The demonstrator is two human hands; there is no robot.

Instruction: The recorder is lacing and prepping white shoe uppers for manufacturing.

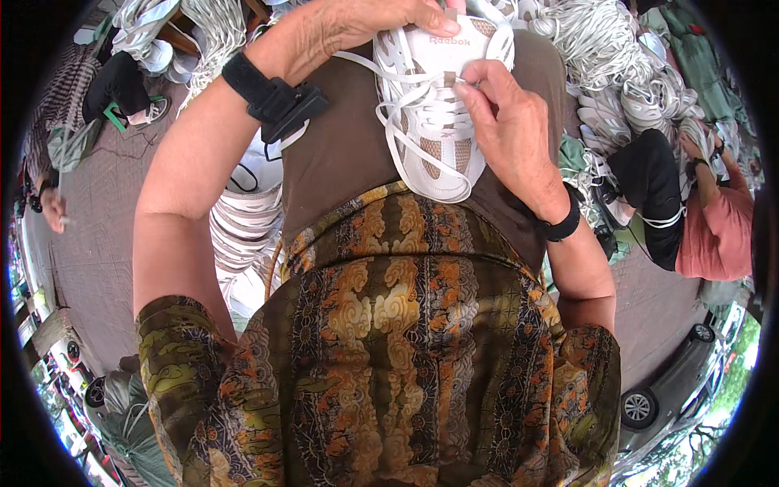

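Note:
A white sneaker [436, 154] with beige mesh panels lies across my brown-clad lap, its toe toward me. My left hand [398, 18] grips the top of its tongue [442, 49], thumb pressed on the front; its other fingers are partly hidden. The thumb and forefinger of my right hand [519, 122] pinch a white shoelace at the shoe's right side, by a small brown tab on the tongue. Loose shoelace [398, 134] loops over the sneaker's left side, and one strand stretches left past my left wrist.
Stacked white shoes [243, 219] stand left of my lap. Bundles of white laces [600, 40] and more shoes lie at the far right. A person in a pink top [714, 235] handles laces there. Another person's hand [53, 209] shows at the left edge. A parked car [665, 398] stands behind right.

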